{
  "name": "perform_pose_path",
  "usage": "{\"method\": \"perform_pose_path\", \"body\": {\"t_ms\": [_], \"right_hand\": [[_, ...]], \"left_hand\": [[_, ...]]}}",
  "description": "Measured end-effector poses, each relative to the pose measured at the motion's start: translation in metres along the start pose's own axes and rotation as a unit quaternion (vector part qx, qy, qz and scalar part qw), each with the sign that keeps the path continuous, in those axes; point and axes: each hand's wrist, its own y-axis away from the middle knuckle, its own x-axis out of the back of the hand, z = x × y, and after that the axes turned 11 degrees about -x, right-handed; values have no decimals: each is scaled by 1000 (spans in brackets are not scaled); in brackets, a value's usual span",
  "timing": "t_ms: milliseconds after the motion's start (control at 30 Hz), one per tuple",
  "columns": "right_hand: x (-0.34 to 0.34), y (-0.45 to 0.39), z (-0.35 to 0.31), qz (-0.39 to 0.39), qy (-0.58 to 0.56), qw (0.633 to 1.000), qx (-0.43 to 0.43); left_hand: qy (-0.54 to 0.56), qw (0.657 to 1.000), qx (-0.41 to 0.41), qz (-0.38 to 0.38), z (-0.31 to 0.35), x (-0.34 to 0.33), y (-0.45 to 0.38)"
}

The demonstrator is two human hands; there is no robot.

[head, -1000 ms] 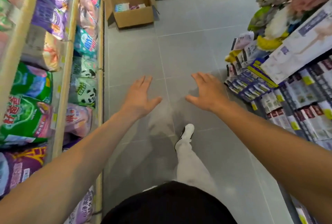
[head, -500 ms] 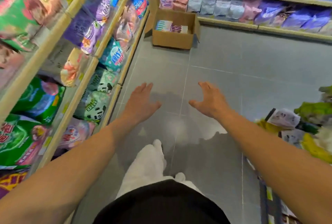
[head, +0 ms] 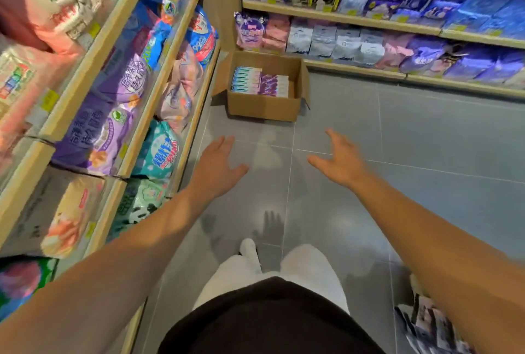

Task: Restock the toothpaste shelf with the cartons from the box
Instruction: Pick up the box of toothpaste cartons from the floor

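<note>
Now closer in: the cardboard box (head: 264, 92) sits upper centre of the frame, much larger than a second ago, when it was a small shape far up the aisle. It rests on the grey floor (head: 426, 154) in the corner where the left-hand shelving (head: 159, 75) meets the back shelving (head: 355, 20). Flaps open. Inside, toothpaste cartons (head: 260, 85) lie flat in a row, teal-striped ends toward the left, purple toward the right; roughly half the box's floor on the right side shows bare.

Left hand (head: 216, 166) and right hand (head: 339, 159) both reach forward at mid-frame, fingers spread and loose, holding nothing. Both are short of the box, not touching it; bare floor lies between fingertips and the near wall.

View has swung left as well: the rack of goods that filled the right of the frame a second ago is gone except for a scrap at lower right.

Judgement: approach nearly done, no carton lifted yet. A step or a crouch more should bring the hands over the cartons. The toothpaste shelf itself I cannot pick out; visible shelves hold bagged and soft-pack goods.
</note>
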Motion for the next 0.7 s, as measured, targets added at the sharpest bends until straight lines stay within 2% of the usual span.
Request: {"method": "perform_pose_path", "body": {"t_ms": [300, 567, 700], "right_hand": [[40, -204, -52, -13, -56, 998, -27], [76, -392, -103, -50, -44, 997, -42], [81, -472, -134, -67, -49, 995, -61]], "left_hand": [[-16, 1000, -1, -5, -29, 38, -219], [1, 999, 47, 2, -38, 62, -409], [13, 996, 78, -30, -65, 70, -491]]}}
